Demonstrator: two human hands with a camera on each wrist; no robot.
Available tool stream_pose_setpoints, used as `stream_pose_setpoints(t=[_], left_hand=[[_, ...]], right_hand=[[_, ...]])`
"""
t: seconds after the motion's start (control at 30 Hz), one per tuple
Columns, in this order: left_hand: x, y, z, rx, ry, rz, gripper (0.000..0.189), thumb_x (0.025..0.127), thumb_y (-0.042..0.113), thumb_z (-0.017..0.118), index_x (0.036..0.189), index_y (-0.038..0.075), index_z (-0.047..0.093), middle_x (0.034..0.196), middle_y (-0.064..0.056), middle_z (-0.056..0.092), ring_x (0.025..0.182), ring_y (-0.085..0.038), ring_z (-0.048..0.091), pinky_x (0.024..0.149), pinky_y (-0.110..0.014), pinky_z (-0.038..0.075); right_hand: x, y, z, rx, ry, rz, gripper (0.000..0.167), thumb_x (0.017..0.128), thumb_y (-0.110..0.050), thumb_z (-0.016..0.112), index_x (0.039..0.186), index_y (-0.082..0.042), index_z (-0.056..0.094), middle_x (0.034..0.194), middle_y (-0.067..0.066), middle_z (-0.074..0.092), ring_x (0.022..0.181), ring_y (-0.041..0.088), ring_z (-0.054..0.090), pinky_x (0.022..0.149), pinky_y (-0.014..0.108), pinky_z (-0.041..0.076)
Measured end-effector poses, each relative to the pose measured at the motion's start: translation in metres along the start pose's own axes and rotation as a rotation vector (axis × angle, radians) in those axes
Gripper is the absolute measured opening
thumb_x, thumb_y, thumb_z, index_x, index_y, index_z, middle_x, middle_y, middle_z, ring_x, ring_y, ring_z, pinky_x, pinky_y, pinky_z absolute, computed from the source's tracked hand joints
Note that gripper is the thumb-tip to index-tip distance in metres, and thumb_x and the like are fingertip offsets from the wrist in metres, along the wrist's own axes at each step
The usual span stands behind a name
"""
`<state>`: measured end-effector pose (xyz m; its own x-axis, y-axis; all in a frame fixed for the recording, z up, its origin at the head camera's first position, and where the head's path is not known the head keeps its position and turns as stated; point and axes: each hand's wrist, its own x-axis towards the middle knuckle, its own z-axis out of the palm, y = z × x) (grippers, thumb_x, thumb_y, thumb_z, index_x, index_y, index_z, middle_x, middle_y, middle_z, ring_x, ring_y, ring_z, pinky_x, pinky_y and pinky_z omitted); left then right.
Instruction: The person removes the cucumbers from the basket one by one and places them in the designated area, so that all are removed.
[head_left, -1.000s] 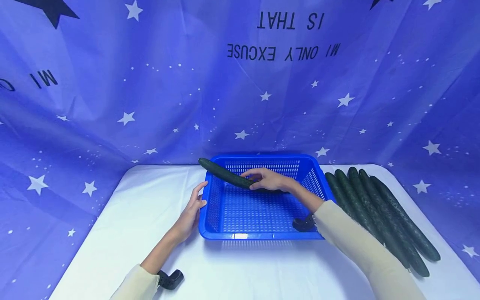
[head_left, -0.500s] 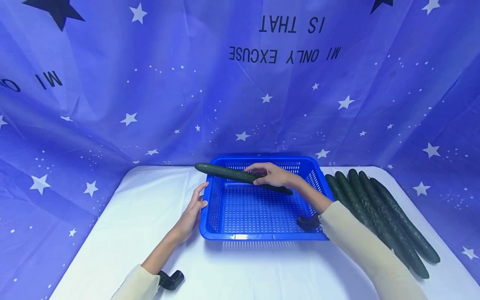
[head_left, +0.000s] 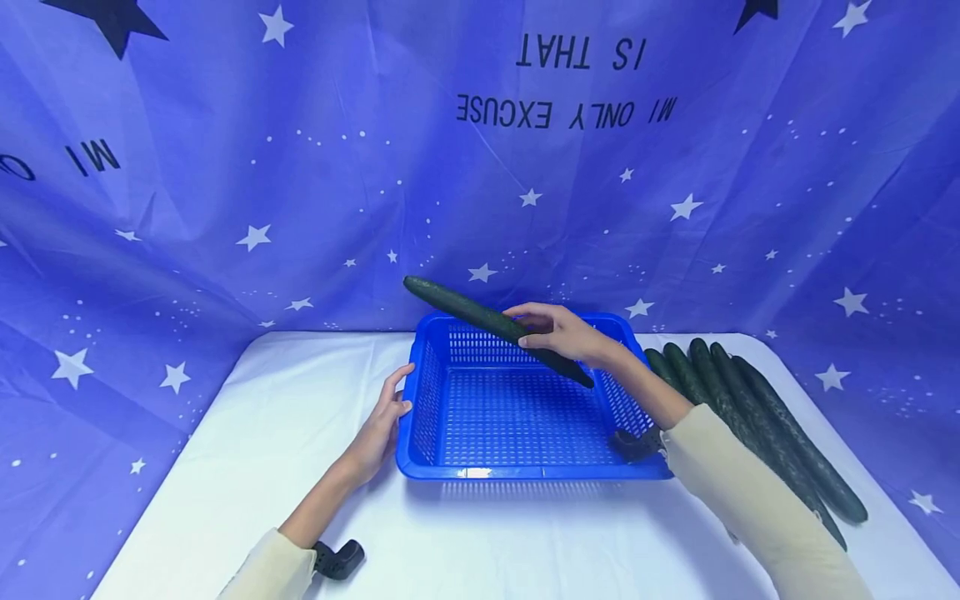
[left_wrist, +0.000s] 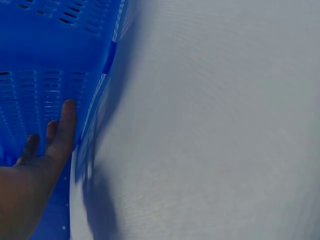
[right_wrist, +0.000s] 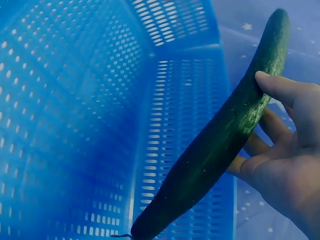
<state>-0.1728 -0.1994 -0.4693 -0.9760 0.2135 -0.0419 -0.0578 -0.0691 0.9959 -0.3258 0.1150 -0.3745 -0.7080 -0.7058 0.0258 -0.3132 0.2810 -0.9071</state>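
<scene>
A long dark green cucumber (head_left: 465, 309) slants over the back of a blue plastic basket (head_left: 543, 472), its far left end raised above the rim. My right hand (head_left: 564, 333) holds it near the middle. Seen from the right wrist, the thumb (right_wrist: 275, 86) lies on one side of the cucumber (right_wrist: 210, 145) and the fingers on the other; its thin stem end points down into the basket. At the basket's left side, my left hand (head_left: 378, 429) touches the wall. Its fingers (left_wrist: 64, 131) lie nearly straight against the slotted outside in the left wrist view.
Several more cucumbers (head_left: 795, 442) lie side by side on the white tablecloth (head_left: 300, 392) right of the basket, partly behind the right sleeve (head_left: 757, 500). A blue star-patterned curtain (head_left: 337, 200) hangs just behind the table.
The right hand has lifted the cucumber up and slightly right; its left end dipped level, then rose well above the back rim. The left hand and the basket stay almost where they were.
</scene>
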Motion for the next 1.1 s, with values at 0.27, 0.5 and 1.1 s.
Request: stream_pose_setpoints(t=[0.27,0.5,1.1], left_hand=[[-0.001,0.0,0.0,-0.016,-0.007,-0.002,0.064,0.099,0.023,0.035,0.158,0.028,0.01,0.143,-0.027,0.033,0.116,-0.042,0.054,0.088,-0.042,0.052],[-0.001,0.0,0.0,-0.019,-0.003,-0.006,0.064,0.099,0.021,0.034,0.158,0.027,0.01,0.142,-0.029,0.034,0.116,-0.042,0.054,0.087,-0.042,0.052],[0.0,0.001,0.001,0.031,0.004,0.001,0.063,0.099,0.026,0.036,0.157,0.03,0.012,0.148,-0.025,0.029,0.126,-0.045,0.044,0.092,-0.041,0.047]], right_hand=[[-0.02,-0.016,-0.023,0.03,0.099,-0.01,0.049,0.097,-0.01,0.064,0.144,-0.011,0.052,0.142,0.012,0.053,0.128,0.028,0.053,0.099,0.047,0.046],[-0.056,-0.029,-0.05,0.001,0.188,0.025,0.053,0.097,-0.014,0.065,0.147,-0.01,0.048,0.147,0.013,0.048,0.129,0.024,0.051,0.1,0.048,0.044],[-0.165,-0.043,-0.11,-0.166,0.423,0.156,0.055,0.098,-0.019,0.064,0.15,-0.013,0.045,0.144,0.003,0.05,0.123,0.002,0.05,0.083,0.019,0.05]])
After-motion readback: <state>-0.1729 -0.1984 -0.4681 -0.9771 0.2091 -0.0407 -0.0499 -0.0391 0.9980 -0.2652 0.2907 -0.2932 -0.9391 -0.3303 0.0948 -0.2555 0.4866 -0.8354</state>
